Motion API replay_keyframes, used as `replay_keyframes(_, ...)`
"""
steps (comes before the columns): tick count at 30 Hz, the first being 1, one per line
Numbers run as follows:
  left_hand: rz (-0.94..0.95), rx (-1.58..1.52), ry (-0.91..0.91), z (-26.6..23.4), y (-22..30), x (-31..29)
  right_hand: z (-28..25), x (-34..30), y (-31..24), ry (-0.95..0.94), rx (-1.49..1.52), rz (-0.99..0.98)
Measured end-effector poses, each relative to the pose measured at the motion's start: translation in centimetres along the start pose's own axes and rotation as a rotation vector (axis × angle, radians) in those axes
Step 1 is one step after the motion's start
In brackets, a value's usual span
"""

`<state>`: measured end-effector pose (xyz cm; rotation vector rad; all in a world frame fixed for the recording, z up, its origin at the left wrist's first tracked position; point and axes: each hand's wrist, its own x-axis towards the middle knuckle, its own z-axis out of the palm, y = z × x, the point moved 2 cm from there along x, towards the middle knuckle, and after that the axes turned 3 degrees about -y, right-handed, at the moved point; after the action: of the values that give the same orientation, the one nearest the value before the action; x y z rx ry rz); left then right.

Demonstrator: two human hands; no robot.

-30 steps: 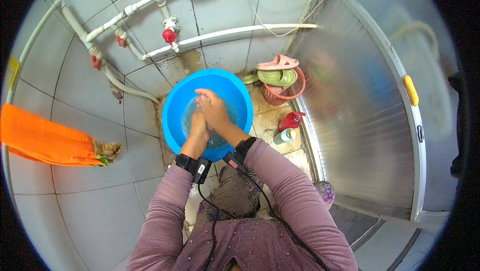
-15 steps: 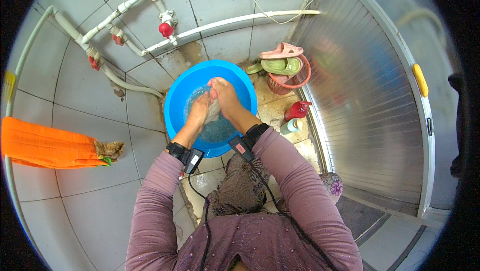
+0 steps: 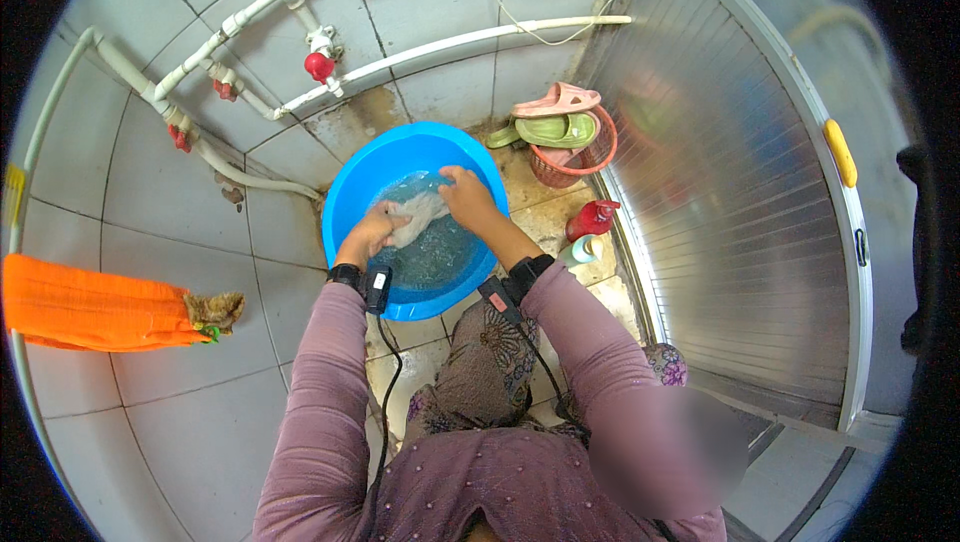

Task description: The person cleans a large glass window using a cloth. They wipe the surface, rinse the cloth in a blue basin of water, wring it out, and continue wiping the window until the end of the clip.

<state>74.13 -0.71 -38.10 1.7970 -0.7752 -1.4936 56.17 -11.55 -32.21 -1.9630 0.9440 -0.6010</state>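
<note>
A round blue basin (image 3: 343, 182) of sudsy water stands on the floor in front of me. Inside it, a pale wet cloth (image 3: 418, 218) stretches between my hands, partly at the water's surface. The cloth's left end is gripped by my left hand (image 3: 370, 230), with the fingers curled round it. At its right end my right hand (image 3: 472, 202) is closed on the edge, fingers bent and partly hiding it. Each wrist wears a black strap with a small cabled box.
Right of the basin, a red pump bottle (image 3: 592, 220) and a pale bottle (image 3: 582, 251) stand by a ribbed partition (image 3: 740, 212). Behind them, slippers (image 3: 556, 129) lie on an orange-red basket (image 3: 560, 176). White pipes (image 3: 480, 40) run along the tiled wall; an orange cloth (image 3: 100, 304) hangs left.
My hands have moved apart from close together, left hand nearer and right hand to the right. The cloth is now spread out between them.
</note>
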Motion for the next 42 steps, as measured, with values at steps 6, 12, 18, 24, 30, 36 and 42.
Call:
replay_keyframes(6, 0.124, 1.049, 0.132, 3.6, -2.3, 2.8, -0.1, -0.3, 1.1, -0.268, 0.285, 0.171)
replay_keyframes(12, 0.022, -0.142, 0.118, 1.9, 2.5, -1.3, -0.1, -0.9, 0.1, -0.090, 0.327, 0.409)
replay_keyframes(18, 0.241, -0.714, -0.200, 3.4, 5.8, -6.1, 1.0, -1.8, -2.6, -0.076, 1.244, 0.686)
replay_keyframes(24, 0.183, -1.078, -0.144, 7.2, 5.1, -8.8, 1.4, -1.4, -6.1, 0.144, 1.001, 0.035)
replay_keyframes(30, 0.351, -1.242, -0.197, 7.3, 5.1, -8.8, 1.4, -4.4, -10.2, -0.003, 0.303, -0.441)
replay_keyframes(36, 0.301, -1.104, 0.088, 6.7, 4.8, -6.9, 2.6, -4.1, -11.0, 0.064, 0.425, -0.172)
replay_keyframes(42, 0.300, -0.879, 0.248, 6.6, 4.6, -5.8, 5.3, -2.5, -8.6, 0.327, 0.677, 0.054)
